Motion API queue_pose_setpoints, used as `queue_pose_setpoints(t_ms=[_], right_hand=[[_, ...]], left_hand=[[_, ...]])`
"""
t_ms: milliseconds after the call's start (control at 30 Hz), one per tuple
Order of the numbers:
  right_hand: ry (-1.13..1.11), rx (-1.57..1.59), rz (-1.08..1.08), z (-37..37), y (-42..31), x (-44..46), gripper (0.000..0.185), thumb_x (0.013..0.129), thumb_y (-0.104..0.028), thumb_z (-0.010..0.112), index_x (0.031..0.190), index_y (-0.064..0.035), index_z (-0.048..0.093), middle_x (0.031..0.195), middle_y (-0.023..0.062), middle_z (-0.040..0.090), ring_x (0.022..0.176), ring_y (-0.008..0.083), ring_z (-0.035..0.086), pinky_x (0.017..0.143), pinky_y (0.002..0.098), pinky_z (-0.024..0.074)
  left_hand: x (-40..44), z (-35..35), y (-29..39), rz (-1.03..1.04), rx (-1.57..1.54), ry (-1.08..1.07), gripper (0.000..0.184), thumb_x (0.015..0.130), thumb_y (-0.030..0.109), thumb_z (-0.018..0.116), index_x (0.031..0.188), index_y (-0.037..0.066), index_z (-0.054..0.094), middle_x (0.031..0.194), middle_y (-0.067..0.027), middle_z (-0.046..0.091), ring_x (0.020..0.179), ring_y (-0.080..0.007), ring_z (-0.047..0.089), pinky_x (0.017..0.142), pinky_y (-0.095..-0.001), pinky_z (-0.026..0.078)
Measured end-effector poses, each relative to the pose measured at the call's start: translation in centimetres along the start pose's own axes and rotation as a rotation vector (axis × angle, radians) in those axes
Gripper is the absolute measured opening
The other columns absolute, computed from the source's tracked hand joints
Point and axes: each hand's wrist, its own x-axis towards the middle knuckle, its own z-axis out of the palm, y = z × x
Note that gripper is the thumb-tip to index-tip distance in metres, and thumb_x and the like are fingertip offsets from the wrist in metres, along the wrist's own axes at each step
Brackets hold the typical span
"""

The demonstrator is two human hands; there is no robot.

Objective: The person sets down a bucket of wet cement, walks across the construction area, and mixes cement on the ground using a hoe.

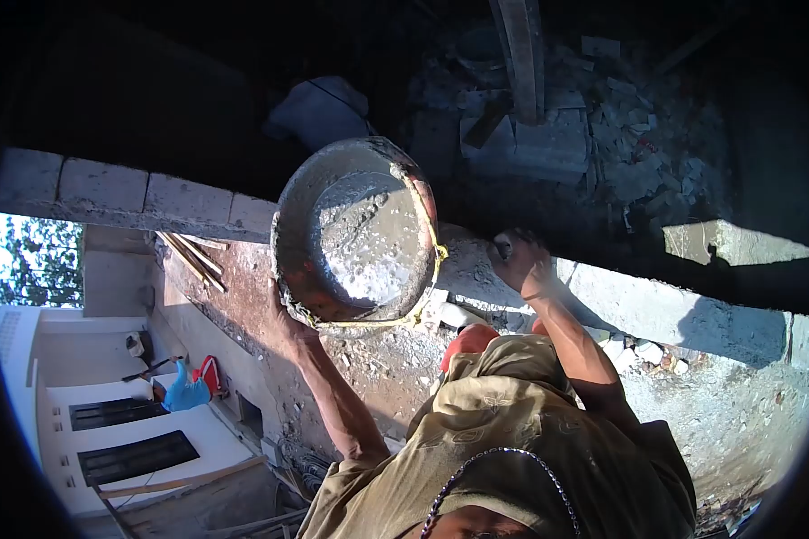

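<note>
A dark bucket (283, 211) with wet grey mortar (364, 238) inside is tilted, its mouth facing me. A yellow cord (440, 253) is tied along its crusted rim. My left hand (288, 316) grips the bucket at its lower left side; the fingers are partly hidden behind it. To the right of the bucket, my right hand (523, 260) is at the top of a grey block wall (629, 292). Its fingers are curled, and what they hold, if anything, I cannot make out.
Beyond the wall is a shaded area with a post (523, 63) and scattered rubble (638, 135). Wooden poles (191, 259) lie at the left. Farther off, a person in a blue top (187, 388) is near a white building (63, 359).
</note>
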Motion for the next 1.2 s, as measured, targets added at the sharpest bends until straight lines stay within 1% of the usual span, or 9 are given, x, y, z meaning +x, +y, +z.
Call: queue_pose_setpoints(t_ms=[133,233,267,367,500,633,667,833,1200], right_hand=[[-0.023,0.002,0.009,0.2,0.3,-0.1,0.023,0.075,-0.032,0.057,0.079,-0.01,0.061,0.079,0.0115,0.063,0.085,0.0296,0.059,0.087,0.0392,0.0427],[0.026,-0.01,-0.034,0.5,1.1,-0.4,0.025,0.074,-0.033,0.058,0.083,-0.0101,0.062,0.079,0.0112,0.063,0.085,0.0291,0.059,0.087,0.0387,0.0427],[-0.004,0.013,-0.027,0.5,1.2,-0.5,0.025,0.073,-0.033,0.058,0.084,-0.0101,0.062,0.081,0.0116,0.063,0.086,0.0292,0.059,0.087,0.0386,0.0426],[0.018,0.037,-0.037,0.4,1.3,-0.8,0.026,0.073,-0.033,0.058,0.086,-0.0104,0.062,0.084,0.0125,0.063,0.086,0.0295,0.059,0.087,0.0385,0.0424],[0.023,0.045,-0.053,0.0,1.1,-1.1,0.027,0.073,-0.034,0.059,0.086,-0.0109,0.062,0.085,0.0127,0.062,0.087,0.03,0.059,0.087,0.0385,0.0427],[0.105,0.054,-0.105,0.6,1.4,-1.7,0.026,0.072,-0.032,0.06,0.085,-0.0105,0.063,0.082,0.0116,0.062,0.085,0.0294,0.059,0.083,0.0392,0.0437],[0.077,0.072,-0.093,0.4,1.4,-1.8,0.026,0.071,-0.032,0.061,0.085,-0.0103,0.063,0.082,0.0115,0.061,0.085,0.0293,0.058,0.082,0.0395,0.044],[0.093,0.091,-0.167,0.6,2.0,-1.6,0.023,0.07,-0.03,0.062,0.079,-0.0086,0.063,0.081,0.0119,0.061,0.084,0.0296,0.058,0.075,0.0414,0.0452],[0.086,0.069,-0.16,1.2,2.3,-1.6,0.022,0.072,-0.029,0.063,0.076,-0.0065,0.062,0.081,0.013,0.062,0.079,0.0321,0.059,0.071,0.0416,0.0467]], left_hand=[[-2.1,0.8,-0.8,0.038,0.061,0.036,0.044,0.089,0.036,0.046,0.119,0.005,0.052,0.119,-0.0109,0.055,0.107,-0.0278,0.053,0.097,-0.0422,0.039],[-3.1,0.7,-1.5,0.045,-0.003,-0.111,0.044,0.089,0.037,0.044,0.121,0.006,0.051,0.12,-0.0107,0.054,0.108,-0.0278,0.052,0.097,-0.0431,0.038],[-2.9,-0.4,-1.4,-0.056,-0.147,-0.327,0.045,0.09,0.038,0.042,0.121,0.007,0.051,0.12,-0.0107,0.054,0.108,-0.0275,0.052,0.097,-0.0441,0.039],[-5.4,3.2,-2.4,0.083,-0.086,-0.026,0.046,0.089,0.039,0.042,0.121,0.007,0.051,0.12,-0.0103,0.054,0.108,-0.0272,0.053,0.096,-0.045,0.039],[-6.3,1.7,-2.9,0.04,-0.158,0.021,0.048,0.087,0.042,0.049,0.118,0.006,0.052,0.117,-0.0116,0.056,0.105,-0.0266,0.055,0.093,-0.0429,0.044],[-8.0,1.6,-2.4,0.0,-0.054,-0.06,0.04,0.086,0.042,0.052,0.107,0.007,0.054,0.093,-0.0029,0.063,0.077,-0.0155,0.061,0.065,-0.0299,0.051],[-8.2,1.6,-2.5,0.041,0.038,0.097,0.033,0.087,0.039,0.053,0.1,0.009,0.057,0.084,0.001,0.062,0.068,-0.0114,0.058,0.057,-0.0261,0.047],[-8.2,1.9,-2.7,0.137,0.25,0.137,0.024,0.087,0.031,0.055,0.101,0.011,0.057,0.086,0.0017,0.062,0.075,-0.0115,0.059,0.064,-0.0306,0.044],[-7.3,1.1,-4.2,0.234,-0.005,-0.058,0.03,0.091,0.022,0.048,0.115,0.004,0.048,0.107,-0.0097,0.059,0.089,-0.0208,0.061,0.074,-0.0404,0.053]])
